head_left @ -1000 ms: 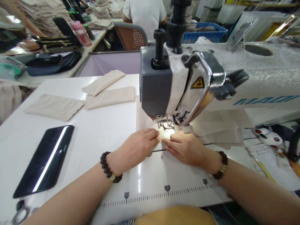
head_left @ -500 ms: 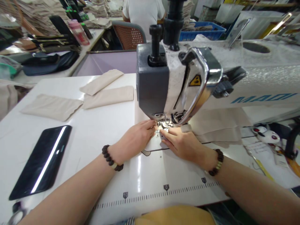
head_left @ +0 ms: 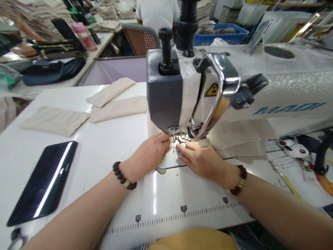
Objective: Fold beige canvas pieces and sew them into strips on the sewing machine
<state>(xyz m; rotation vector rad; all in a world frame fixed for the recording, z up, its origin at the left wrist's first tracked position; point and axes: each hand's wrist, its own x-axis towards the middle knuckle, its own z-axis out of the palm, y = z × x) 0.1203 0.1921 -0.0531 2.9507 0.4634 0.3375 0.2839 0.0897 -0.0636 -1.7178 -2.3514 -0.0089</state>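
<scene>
Flanking the metal foot (head_left: 183, 138) of a sewing machine (head_left: 166, 93), left hand (head_left: 148, 152) and right hand (head_left: 205, 159) rest low, apparently for close control, with beige cloth (head_left: 241, 134) lying beneath the machine's arm (head_left: 281, 92) on the tabletop (head_left: 96, 152), though whether either grip pinches it cannot be told.

"What's lying on the left?"
"A glossy black smartphone (head_left: 43, 184), a streak of light across it."
"And farther back?"
"A pink bottle (head_left: 84, 36) on a workbench (head_left: 99, 47), a brown woven-backed chair (head_left: 142, 40), a person in a white T-shirt (head_left: 157, 14), a blue plastic crate (head_left: 226, 38)."
"Far right?"
"A yellow-handled tool (head_left: 293, 188), near a white trinket with red spots (head_left: 296, 150)."
</scene>
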